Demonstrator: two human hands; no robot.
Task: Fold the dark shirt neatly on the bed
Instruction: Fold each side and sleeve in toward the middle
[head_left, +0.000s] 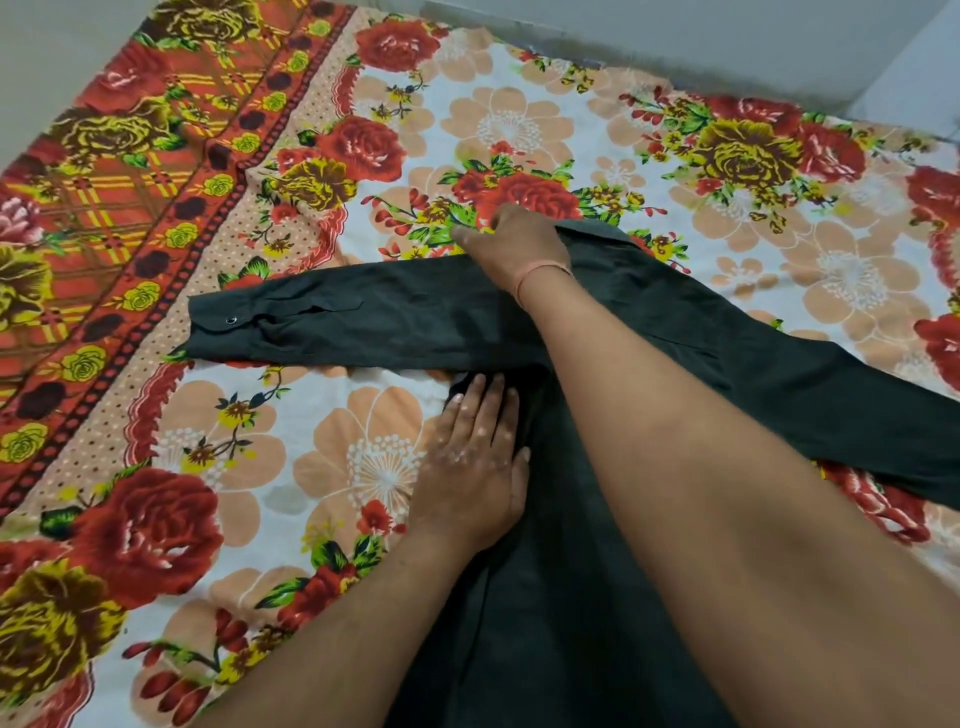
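The dark green-black shirt (582, 597) lies on the flower-print bed sheet (363, 156). One long sleeve (332, 322) stretches flat to the left, its buttoned cuff at the end; the other sleeve (831, 395) runs off to the right. My left hand (475, 462) lies flat, fingers straight, pressing the shirt's left edge just below the left sleeve. My right hand (511, 241) reaches across to the top of the shirt near the shoulder, fingers curled down onto the cloth there; the fingertips are hidden. My right forearm covers much of the shirt's body.
The sheet's red and yellow border (130, 208) runs along the left side. A pale wall (675, 31) rises behind the bed's far edge.
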